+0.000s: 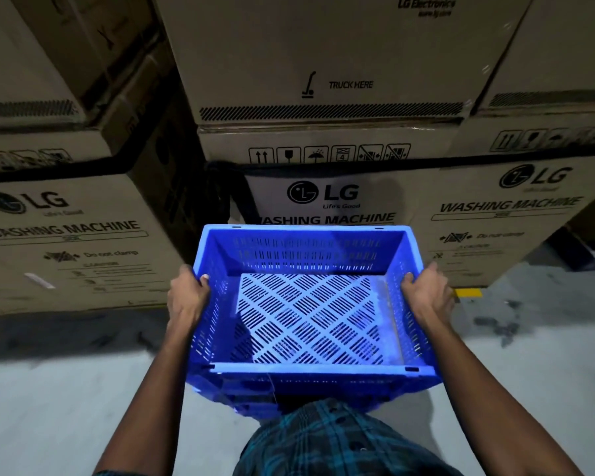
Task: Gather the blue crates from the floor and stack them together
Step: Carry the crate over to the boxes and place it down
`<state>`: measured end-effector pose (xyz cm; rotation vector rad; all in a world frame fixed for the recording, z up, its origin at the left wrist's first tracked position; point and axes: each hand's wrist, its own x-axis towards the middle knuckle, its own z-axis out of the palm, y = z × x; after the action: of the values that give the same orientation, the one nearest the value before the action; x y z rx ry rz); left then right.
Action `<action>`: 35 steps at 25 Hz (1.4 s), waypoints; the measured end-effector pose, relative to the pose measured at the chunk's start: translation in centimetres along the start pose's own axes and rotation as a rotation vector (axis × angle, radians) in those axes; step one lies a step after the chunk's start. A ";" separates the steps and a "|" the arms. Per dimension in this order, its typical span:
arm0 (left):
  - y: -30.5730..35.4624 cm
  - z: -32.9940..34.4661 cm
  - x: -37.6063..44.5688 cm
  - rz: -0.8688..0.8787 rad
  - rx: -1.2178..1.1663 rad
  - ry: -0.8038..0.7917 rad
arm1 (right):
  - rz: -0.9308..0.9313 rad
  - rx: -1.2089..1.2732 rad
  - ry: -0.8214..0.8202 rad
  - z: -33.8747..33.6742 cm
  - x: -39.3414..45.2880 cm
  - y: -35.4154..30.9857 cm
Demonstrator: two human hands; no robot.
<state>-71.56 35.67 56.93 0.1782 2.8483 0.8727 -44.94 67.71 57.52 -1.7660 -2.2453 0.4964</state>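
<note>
Both hands, left [187,297] and right [426,293], around blue crate [306,317] side rims.

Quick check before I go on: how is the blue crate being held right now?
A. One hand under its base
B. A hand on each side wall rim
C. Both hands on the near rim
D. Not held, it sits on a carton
B: the left hand grips the left side rim of the blue crate and the right hand grips the right side rim.

Dim warehouse light, dark shadows between cardboard boxes [323,56], soft blur at bowed wide-angle edges
</note>
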 end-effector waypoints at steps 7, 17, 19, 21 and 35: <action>-0.1 2.1 -4.4 0.166 0.202 0.199 | -0.326 0.008 0.099 1.4 -5.6 1.3; 0.2 1.7 -12.4 0.807 0.095 -0.578 | -0.887 -0.100 -0.563 -0.5 -14.2 1.3; -0.4 1.8 -12.0 0.862 0.201 -0.575 | -0.873 -0.153 -0.504 -0.6 -14.3 1.4; -0.7 2.0 -11.7 0.914 0.265 -0.527 | -0.807 -0.111 -0.466 -0.4 -14.1 1.7; -0.9 2.4 -13.7 1.036 0.377 -0.352 | -0.635 -0.107 -0.159 1.2 -18.2 3.5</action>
<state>-57.79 34.09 56.07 1.7391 2.4251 0.3106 -37.96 50.65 55.37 -0.9746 -2.8004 0.3896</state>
